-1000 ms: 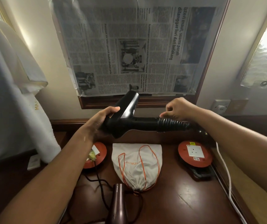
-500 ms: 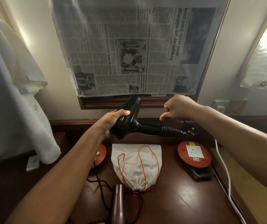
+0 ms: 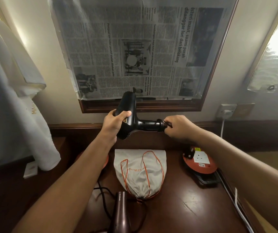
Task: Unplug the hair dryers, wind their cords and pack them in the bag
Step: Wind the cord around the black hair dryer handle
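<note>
A black hair dryer [image 3: 131, 118] is held up in the air above the desk, its barrel pointing up and its handle pointing right. My left hand [image 3: 114, 123] grips the barrel. My right hand [image 3: 177, 126] pinches the black cord [image 3: 162, 123] wound around the end of the handle. Below lies a white drawstring bag [image 3: 140, 170] with orange strings, flat on the dark wooden desk [image 3: 193, 206]. A second, maroon hair dryer [image 3: 120, 214] lies at the near edge with its black cord [image 3: 103, 195] trailing left.
An orange extension reel [image 3: 200, 162] with a white socket stands right of the bag; another orange reel [image 3: 107, 161] is mostly hidden behind my left arm. A wall socket [image 3: 226, 111] holds a white plug and cable. A white towel [image 3: 25, 123] hangs left. Newspaper [image 3: 143, 47] covers the mirror.
The dryer's barrel has tipped more upright. My right hand has moved down the handle to its end, where the cord is now bunched tighter.
</note>
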Motion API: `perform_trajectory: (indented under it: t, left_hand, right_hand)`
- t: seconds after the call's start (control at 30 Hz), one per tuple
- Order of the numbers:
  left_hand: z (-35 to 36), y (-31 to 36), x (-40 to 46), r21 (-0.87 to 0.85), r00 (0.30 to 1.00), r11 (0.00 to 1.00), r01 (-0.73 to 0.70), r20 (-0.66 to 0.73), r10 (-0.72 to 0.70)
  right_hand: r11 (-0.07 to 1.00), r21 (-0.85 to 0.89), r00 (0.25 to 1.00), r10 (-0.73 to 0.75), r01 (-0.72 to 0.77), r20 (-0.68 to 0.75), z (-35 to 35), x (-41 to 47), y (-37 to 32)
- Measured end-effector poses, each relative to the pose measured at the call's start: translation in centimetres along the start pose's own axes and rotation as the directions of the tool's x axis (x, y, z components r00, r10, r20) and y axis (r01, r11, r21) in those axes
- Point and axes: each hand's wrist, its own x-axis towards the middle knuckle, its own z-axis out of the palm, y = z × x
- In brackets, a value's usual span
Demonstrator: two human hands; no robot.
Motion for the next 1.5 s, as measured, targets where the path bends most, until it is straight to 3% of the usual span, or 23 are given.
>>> perform_trajectory:
  t: [0.17, 0.23, 0.33, 0.43, 0.6, 0.73, 0.8, 0.87, 1.03, 1.2, 1.5]
  left_hand:
    - [-0.1, -0.6, 0.1, 0.006, 1.000, 1.000, 0.007, -0.007, -0.007]
    - [-0.3, -1.0, 0.1, -0.021, 1.000, 1.000, 0.019, -0.016, -0.019]
    - [-0.3, -1.7, 0.3, -0.080, 0.998, 0.995, 0.059, -0.028, -0.061]
    - [-0.3, -2.3, 0.5, -0.153, 0.991, 0.980, 0.128, -0.024, -0.133]
    - [-0.9, -2.4, 0.7, -0.245, 0.980, 0.949, 0.198, 0.030, -0.196]
    - [-1.0, -2.1, 0.6, -0.272, 0.979, 0.941, 0.202, 0.055, -0.194]
    - [-1.1, -1.8, 0.6, -0.266, 0.978, 0.941, 0.207, 0.069, -0.196]
    - [-1.2, -1.7, 0.8, -0.274, 0.978, 0.939, 0.210, 0.080, -0.195]
    - [-1.1, -1.6, 0.6, -0.290, 0.972, 0.928, 0.233, 0.106, -0.210]
    - [-1.2, -1.4, 0.2, -0.297, 0.960, 0.918, 0.263, 0.179, -0.217]
    - [-1.7, -1.6, -0.4, -0.239, 0.927, 0.915, 0.326, 0.270, -0.260]
  right_hand:
    - [0.980, 0.187, 0.998, 0.063, -0.062, -0.001, 2.3, -0.5, 0.2]
    - [0.931, 0.356, 0.994, 0.103, -0.086, -0.029, 3.7, -0.8, 0.5]
    - [0.772, 0.625, 0.983, 0.179, -0.117, -0.036, 5.1, -1.5, 0.4]
    - [0.615, 0.770, 0.970, 0.241, -0.171, 0.024, 5.7, -2.3, 0.0]
    - [0.469, 0.834, 0.953, 0.216, -0.292, 0.212, 7.2, -3.2, 0.6]
    - [0.132, 0.950, 0.957, 0.104, -0.282, 0.270, 8.8, -3.4, 1.8]
    - [0.043, 0.969, 0.969, 0.060, -0.243, 0.240, 9.3, -3.5, 2.1]
    - [0.072, 0.972, 0.973, 0.077, -0.222, 0.216, 9.8, -3.5, 2.2]
    - [0.274, 0.937, 0.968, 0.185, -0.215, 0.168, 10.2, -3.5, 2.0]
    - [0.400, 0.870, 0.945, 0.264, -0.288, 0.191, 10.3, -3.4, 2.3]
    - [0.427, 0.848, 0.946, 0.216, -0.313, 0.240, 9.7, -2.0, 3.9]
